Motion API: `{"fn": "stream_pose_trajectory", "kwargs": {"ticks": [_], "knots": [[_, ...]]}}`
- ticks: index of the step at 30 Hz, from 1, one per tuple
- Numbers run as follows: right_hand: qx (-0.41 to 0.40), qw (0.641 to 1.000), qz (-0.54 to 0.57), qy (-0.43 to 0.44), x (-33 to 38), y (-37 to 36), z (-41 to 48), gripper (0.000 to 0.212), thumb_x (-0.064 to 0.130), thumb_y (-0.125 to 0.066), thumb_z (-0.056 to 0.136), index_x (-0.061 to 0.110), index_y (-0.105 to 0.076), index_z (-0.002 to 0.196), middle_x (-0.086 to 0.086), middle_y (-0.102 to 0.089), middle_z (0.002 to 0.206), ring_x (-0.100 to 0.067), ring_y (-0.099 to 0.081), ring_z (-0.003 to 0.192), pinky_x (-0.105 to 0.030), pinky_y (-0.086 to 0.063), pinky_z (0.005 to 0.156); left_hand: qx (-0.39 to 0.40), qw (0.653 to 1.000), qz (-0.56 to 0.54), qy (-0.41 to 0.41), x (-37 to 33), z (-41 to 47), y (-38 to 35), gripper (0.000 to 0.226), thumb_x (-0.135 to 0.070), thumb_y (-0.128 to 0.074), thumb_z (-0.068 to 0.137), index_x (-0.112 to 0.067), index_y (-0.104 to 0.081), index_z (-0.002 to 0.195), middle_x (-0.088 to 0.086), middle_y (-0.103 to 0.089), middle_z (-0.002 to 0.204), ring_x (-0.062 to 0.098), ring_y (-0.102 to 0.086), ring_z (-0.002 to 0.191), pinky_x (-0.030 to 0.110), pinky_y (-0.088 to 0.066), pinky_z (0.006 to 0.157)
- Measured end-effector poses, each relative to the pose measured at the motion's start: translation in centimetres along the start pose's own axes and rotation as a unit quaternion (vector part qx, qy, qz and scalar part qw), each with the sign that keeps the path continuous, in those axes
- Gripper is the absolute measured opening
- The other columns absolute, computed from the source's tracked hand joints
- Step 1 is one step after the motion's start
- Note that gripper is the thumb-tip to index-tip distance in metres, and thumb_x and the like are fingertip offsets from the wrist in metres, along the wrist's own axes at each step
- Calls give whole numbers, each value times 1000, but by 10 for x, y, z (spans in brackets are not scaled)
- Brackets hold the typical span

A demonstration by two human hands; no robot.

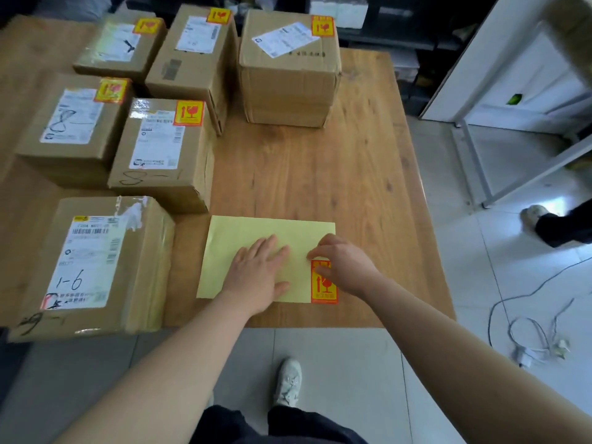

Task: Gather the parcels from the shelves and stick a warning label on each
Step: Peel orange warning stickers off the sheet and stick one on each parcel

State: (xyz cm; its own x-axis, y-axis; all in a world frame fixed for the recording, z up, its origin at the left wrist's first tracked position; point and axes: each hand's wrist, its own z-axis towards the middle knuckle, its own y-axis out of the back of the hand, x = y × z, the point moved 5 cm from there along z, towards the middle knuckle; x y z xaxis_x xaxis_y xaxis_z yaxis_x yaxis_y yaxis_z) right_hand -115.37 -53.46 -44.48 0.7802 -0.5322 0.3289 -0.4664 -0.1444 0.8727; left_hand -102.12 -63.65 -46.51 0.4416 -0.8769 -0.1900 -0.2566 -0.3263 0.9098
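A head-worn camera looks down at a wooden table point(320, 174). Near its front edge lies a pale yellow backing sheet point(243, 238).

1 red-and-yellow warning label point(327, 288) sits on the sheet's near right corner. The left hand point(259, 270) lies flat on the middle of the sheet, fingers straight and spread, pressing it down. The right hand point(344, 261) is over the sheet's right edge, fingers curled, with thumb and forefinger pinching the label's top edge.

Just left of the sheet stands a cardboard parcel marked 1-6 point(96, 267), with a white shipping slip on top. Behind the sheet, to the left, stand 5 more cardboard parcels point(160, 155) in a close group, each with a warning label stuck on its top. The tallest parcel point(288, 65) stands behind the sheet, well apart from it.

Below the sheet, past the table's edge, is a white shoe point(288, 382) on grey floor tiles. Far right of the sheet, white cables point(538, 341) lie on the floor.
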Motion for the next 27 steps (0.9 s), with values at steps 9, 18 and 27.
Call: {"fn": "stream_pose_trajectory", "kwargs": {"ticks": [9, 18, 27], "knots": [[3, 998, -1, 56, -9, -2, 4, 19, 28, -61, 89, 23, -69, 106, 4, -55, 117, -15, -53, 108, -28, -46, 86, 13, 1000, -11, 15, 0, 2, -2, 72, -54, -41, 94, -33, -3, 151, 0, 12, 160, 21, 7, 147, 45, -4, 120], [15, 995, -24, 100, -10, -2, 2, 19, 29, -59, 92, 21, -68, 107, 3, -54, 118, -16, -54, 105, -29, -49, 86, 15, 1000, -15, 19, -1, 1, -2, 74, -54, -43, 93, -33, -4, 152, 0, 12, 160, 21, 8, 147, 45, -4, 119], [30, 994, -20, 103, -11, -2, 2, 17, 27, -60, 91, 22, -68, 106, 3, -54, 119, -13, -53, 104, -29, -48, 91, 17, 1000, -16, 19, -2, 1, -2, 75, -54, -45, 92, -33, -5, 152, 0, 11, 160, 22, 7, 147, 48, -7, 119]]}}
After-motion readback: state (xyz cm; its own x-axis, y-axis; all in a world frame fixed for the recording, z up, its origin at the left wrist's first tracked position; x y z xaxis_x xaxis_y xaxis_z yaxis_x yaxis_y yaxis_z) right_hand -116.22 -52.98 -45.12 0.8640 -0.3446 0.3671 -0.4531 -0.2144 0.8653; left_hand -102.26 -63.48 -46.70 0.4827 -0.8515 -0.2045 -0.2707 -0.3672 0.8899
